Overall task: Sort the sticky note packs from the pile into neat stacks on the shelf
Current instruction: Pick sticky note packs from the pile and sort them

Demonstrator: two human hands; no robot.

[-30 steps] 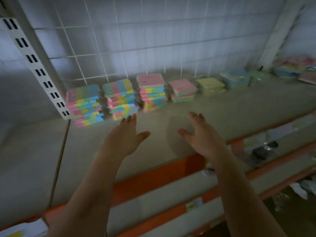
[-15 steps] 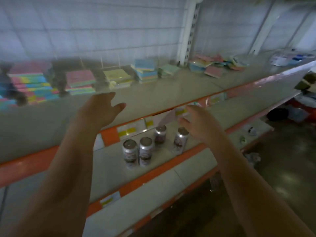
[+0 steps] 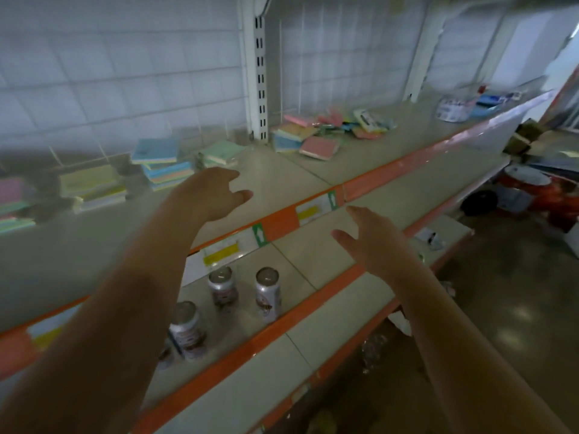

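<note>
Head view: left hand (image 3: 208, 195) held over shelf (image 3: 275, 180), fingers relaxed and spread, holding nothing. Right hand (image 3: 374, 239) out over lower shelf edge, fingers loosely spread, empty. Pile of sticky note packs (image 3: 329, 131) lies jumbled at back of shelf, right of white upright (image 3: 259, 76); packs flat, tilted and overlapping, edges pointing various ways; pink pack (image 3: 319, 147) at front, long axis not discernible. Stacks (image 3: 163, 166) left of upright, near back wall, blurred. Cans (image 3: 267, 294) upright on shelf below.
</note>
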